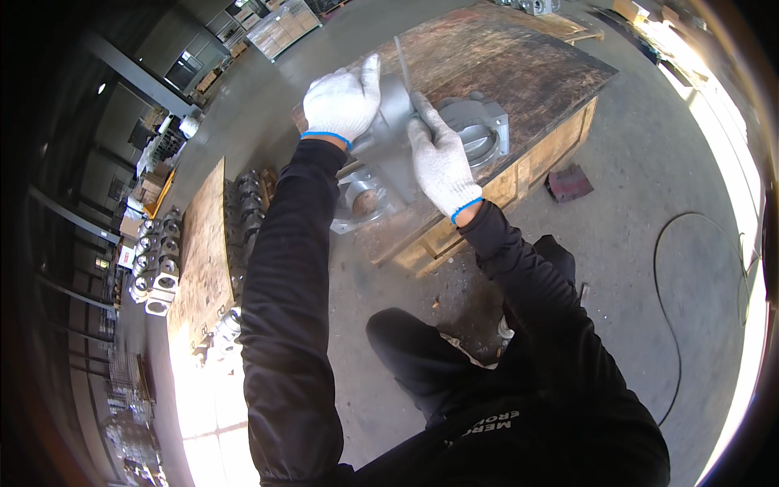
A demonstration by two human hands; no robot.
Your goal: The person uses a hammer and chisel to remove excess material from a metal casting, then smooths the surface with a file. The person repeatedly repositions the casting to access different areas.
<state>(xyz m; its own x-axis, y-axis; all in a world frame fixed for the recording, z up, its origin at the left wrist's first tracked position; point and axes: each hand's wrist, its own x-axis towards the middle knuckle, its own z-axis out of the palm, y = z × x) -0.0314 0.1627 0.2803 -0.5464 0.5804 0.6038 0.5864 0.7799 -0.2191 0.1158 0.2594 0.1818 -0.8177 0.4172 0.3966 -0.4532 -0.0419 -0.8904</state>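
Both hands wear white knit gloves with blue cuffs. My left hand (342,100) grips the left side of a grey metal casting (395,109), thumb raised and the other fingers curled. The casting is blurred and sits over the wooden bench. In my right hand (444,159) is a slim, file-like metal tool (401,61) that points away from me along the casting's right side. Its lower end is hidden by the fingers. A second casting with a round opening (380,198) lies nearer to me, and a flanged casting (496,125) rests right of my right hand.
The wooden bench (548,67) has a sharp right corner. Left of it stand a plywood board (204,243) and rows of metal castings (164,262). A dark red scrap (570,184) and a looping cable (660,304) lie on the concrete floor. Boxes on a pallet (283,30) stand farther off.
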